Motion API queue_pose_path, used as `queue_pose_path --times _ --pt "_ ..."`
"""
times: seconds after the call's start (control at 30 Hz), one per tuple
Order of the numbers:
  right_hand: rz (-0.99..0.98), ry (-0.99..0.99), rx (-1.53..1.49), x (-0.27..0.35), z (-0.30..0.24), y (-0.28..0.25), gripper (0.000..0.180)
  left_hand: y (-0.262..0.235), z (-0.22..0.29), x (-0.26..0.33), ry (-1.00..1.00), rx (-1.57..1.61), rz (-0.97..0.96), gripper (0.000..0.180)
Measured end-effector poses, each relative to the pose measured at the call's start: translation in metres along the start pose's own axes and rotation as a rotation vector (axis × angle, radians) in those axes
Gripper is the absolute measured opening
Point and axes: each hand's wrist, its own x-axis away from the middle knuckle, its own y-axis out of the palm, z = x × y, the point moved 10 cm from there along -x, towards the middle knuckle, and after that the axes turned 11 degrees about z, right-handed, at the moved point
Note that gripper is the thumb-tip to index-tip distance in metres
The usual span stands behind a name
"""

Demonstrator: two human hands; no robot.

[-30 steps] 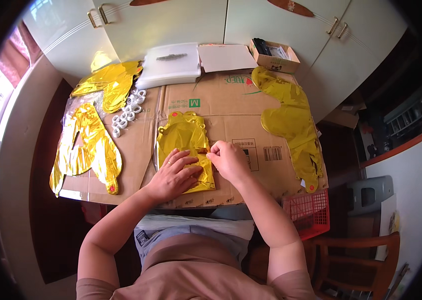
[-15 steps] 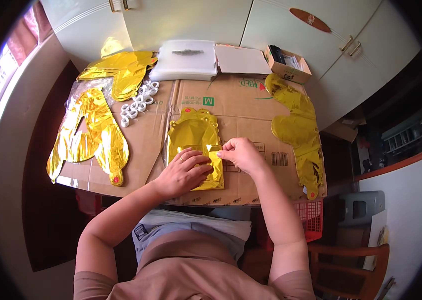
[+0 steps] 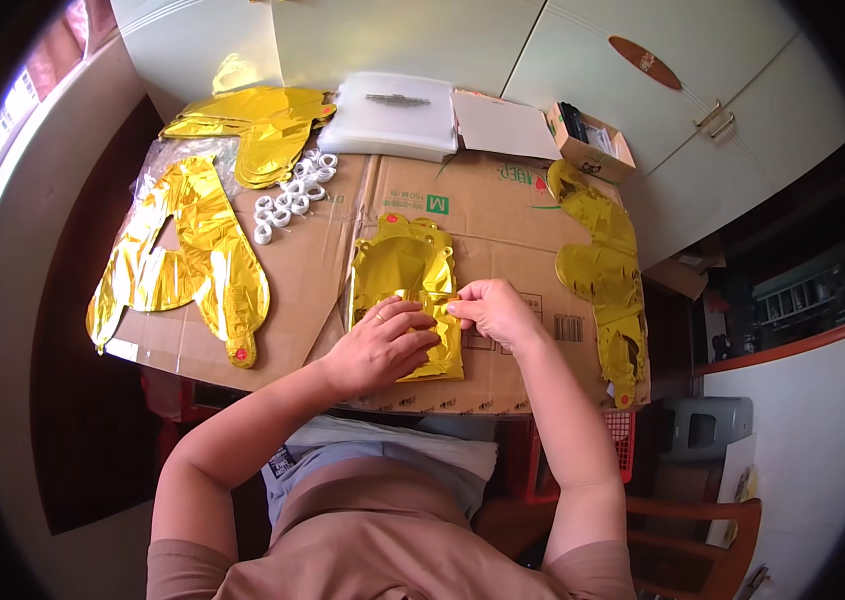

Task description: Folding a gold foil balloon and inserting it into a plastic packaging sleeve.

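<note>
Nearest, a red openwork basket [image 3: 623,445] sits below the front edge of the cardboard [image 3: 508,240]; its contents cannot be made out. The folded gold foil [image 3: 403,265] lies on the cardboard near the middle of the front edge. The left hand [image 3: 383,345] rests over its lower part, fingers slightly spread and loosely bent, gripping nothing visible. The right hand [image 3: 493,310] has thumb and forefinger pinched together on the foil's right margin. A forked gold piece [image 3: 233,285] lies along the left edge, a curved gold piece [image 3: 613,265] along the right edge. White rolls [image 3: 293,195] are grouped toward the back left corner, near crumpled clear wrap [image 3: 226,155]. At the back edge stands a clear plastic stack [image 3: 393,130]. By the back right corner, an open carton [image 3: 605,167] contains a black item [image 3: 573,122] and white pieces.
</note>
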Motion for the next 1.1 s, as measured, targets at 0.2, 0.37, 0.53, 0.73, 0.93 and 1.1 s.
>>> queue_pose_path --times 0.2,0.37,0.53,0.73,0.93,1.1 --pt "0.345 -0.334 0.245 0.016 -0.025 -0.014 0.014 0.001 -0.003 0.004 -0.007 -0.011 0.006 0.032" --pt "0.571 -0.65 0.377 0.04 -0.035 -0.015 0.014 0.006 -0.004 0.004 -0.003 -0.038 -0.031 0.03" --pt "0.635 -0.94 0.485 0.081 -0.044 -0.009 0.013 0.009 -0.006 0.006 0.0 -0.048 -0.038 0.031" --pt "0.614 -0.978 0.589 0.124 -0.024 0.006 0.035 0.01 -0.008 0.007 -0.013 -0.047 -0.024 0.03" --pt "0.566 -0.986 0.71 0.122 -0.022 0.013 0.047 0.008 -0.006 0.002 -0.023 -0.028 -0.045 0.026" --pt "0.512 -0.948 0.779 0.117 -0.02 0.017 0.045 0.0 -0.011 -0.004 -0.124 0.113 -0.038 0.022"
